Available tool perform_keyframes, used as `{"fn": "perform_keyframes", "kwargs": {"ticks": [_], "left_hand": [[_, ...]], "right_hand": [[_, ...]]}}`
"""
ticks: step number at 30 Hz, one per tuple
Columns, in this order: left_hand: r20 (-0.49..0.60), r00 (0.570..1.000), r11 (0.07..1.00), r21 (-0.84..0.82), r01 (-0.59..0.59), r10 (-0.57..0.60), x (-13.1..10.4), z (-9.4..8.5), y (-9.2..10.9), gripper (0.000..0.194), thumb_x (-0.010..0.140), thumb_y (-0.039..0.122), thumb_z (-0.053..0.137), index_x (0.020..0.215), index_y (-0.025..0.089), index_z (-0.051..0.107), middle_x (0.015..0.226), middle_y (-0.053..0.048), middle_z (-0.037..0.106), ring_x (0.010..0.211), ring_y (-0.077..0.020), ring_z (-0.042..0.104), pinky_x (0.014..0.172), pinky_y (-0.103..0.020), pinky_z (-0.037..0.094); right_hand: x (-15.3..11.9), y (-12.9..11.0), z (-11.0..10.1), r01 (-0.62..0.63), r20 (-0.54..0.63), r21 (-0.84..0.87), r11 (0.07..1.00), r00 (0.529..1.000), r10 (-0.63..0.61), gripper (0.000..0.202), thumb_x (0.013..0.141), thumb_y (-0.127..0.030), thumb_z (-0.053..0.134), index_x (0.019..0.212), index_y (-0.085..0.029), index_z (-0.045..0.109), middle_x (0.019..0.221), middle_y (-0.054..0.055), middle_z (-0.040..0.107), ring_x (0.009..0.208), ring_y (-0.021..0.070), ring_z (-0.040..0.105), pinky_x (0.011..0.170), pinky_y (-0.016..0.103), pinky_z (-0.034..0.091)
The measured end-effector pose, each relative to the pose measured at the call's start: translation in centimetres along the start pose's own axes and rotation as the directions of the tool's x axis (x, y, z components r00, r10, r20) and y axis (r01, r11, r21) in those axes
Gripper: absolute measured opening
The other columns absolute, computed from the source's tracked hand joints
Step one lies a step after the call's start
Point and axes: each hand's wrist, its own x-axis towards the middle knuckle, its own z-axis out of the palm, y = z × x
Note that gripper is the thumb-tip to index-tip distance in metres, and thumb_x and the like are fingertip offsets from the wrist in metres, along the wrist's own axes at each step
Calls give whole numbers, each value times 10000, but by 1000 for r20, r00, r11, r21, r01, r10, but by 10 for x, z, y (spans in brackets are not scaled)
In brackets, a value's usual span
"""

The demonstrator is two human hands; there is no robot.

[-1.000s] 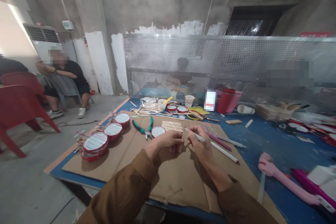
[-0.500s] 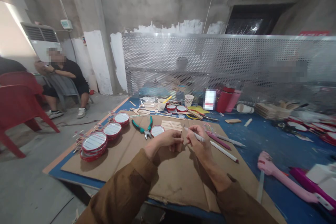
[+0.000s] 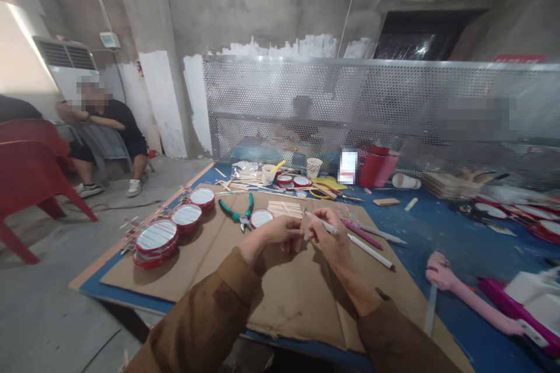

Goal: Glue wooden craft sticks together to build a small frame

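Left hand point(image 3: 286, 234) pinching a wooden stick point(image 3: 303, 222) roughly upright, seemingly to steady it; my right hand point(image 3: 328, 237), just beside, grips a white pen point(image 3: 327, 225), tip towards the stick. Cardboard point(image 3: 289, 315) beneath, likely shielding the blue table point(image 3: 420, 215). Beyond, open pliers point(image 3: 244, 221), spare sticks point(image 3: 284, 208) within reach.

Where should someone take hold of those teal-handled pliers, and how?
Probably by the two teal handles, coming from above and the far side. The pliers lie on the cardboard, handles spread wide at the far end and metal jaws nearest, so a grip could gather both handles and avoid the jaws.
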Motion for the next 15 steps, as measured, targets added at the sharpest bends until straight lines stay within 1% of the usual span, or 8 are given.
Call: {"fn": "perform_keyframes", "kwargs": {"ticks": [3, 6, 9, 11, 15], "left_hand": [[-9, 1000, 1000, 2, 9, -9, 1, -1, -2, 236, 887, 390, 492, 838, 160, 498, 565, 11, 579, 384, -72, 494, 439, -198, 386], [-11, 1000, 1000, -1, 27, -27, 2, -1, -3, 252, 883, 410, 509, 847, 162, 497, 566, 21, 577, 385, -68, 500, 443, -194, 393], [-32, 998, 999, 17, 51, -51, 3, 0, -3, 200, 891, 352, 501, 838, 159, 494, 553, 27, 565, 391, -72, 504, 456, -200, 408], [-40, 997, 997, 38, 63, -62, 4, 0, -4, 156, 895, 292, 483, 817, 157, 494, 548, 25, 561, 393, -77, 502, 459, -209, 411], [-10, 998, 997, 41, 67, -67, 6, -1, -6, 137, 895, 262, 473, 826, 150, 510, 564, 16, 576, 400, -74, 499, 467, -206, 411]], "right_hand": [[1, -1, -1, -19, -70, -16, 1000, 997, 18, 232, 767, -415, 577, 814, -193, 529, 581, -30, 568, 436, 113, 528, 396, 207, 400], [2, -3, -2, 10, -112, -19, 1000, 994, -13, 239, 767, -421, 574, 812, -190, 534, 590, -27, 566, 444, 113, 521, 414, 215, 408], [2, -4, -3, 46, -87, -29, 999, 995, -48, 251, 777, -432, 581, 837, -191, 541, 587, -35, 551, 447, 113, 511, 432, 221, 414], [1, -3, -3, 43, -71, -20, 999, 996, -45, 285, 793, -465, 579, 882, -196, 548, 569, -43, 536, 439, 117, 499, 417, 220, 404], [0, -2, -3, 29, -68, -25, 999, 997, -30, 377, 823, -550, 540, 941, -195, 577, 493, -58, 493, 388, 119, 445, 379, 225, 379]]}}
